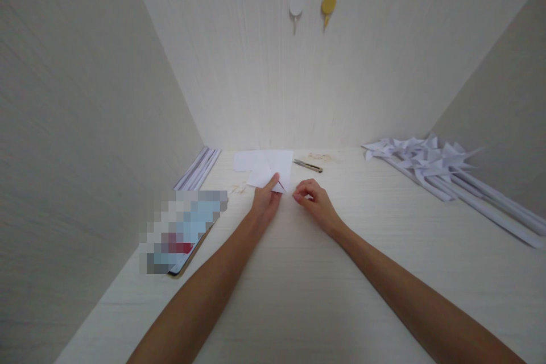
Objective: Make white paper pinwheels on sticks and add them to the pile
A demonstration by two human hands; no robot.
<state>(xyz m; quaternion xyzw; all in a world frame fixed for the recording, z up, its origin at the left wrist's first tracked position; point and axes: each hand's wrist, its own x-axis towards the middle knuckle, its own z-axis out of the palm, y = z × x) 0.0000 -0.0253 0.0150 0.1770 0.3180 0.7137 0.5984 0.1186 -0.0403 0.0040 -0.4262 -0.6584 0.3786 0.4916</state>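
Observation:
My left hand (268, 199) grips a white paper piece (261, 177) at its near right corner, thumb on top and fingers underneath. A thin dark red line runs across that corner, beside the thumb; I cannot tell whether it is a mark or a separate strip. White paper (279, 159) also lies just behind, and the edges between the pieces are hard to make out. Just right of the paper corner, my right hand (313, 202) is closed in a pinch, apart from the paper. Whatever its fingertips hold, if anything, is too small to see.
Small snips (307, 166) lie behind my right hand. Tiny beige bits (323, 157) are scattered nearby. Several paper pinwheels (426, 159) with rolled paper sticks (490, 205) are heaped at right. Paper rolls (198, 168) and a blurred flat object (187, 233) lie left. Walls enclose three sides.

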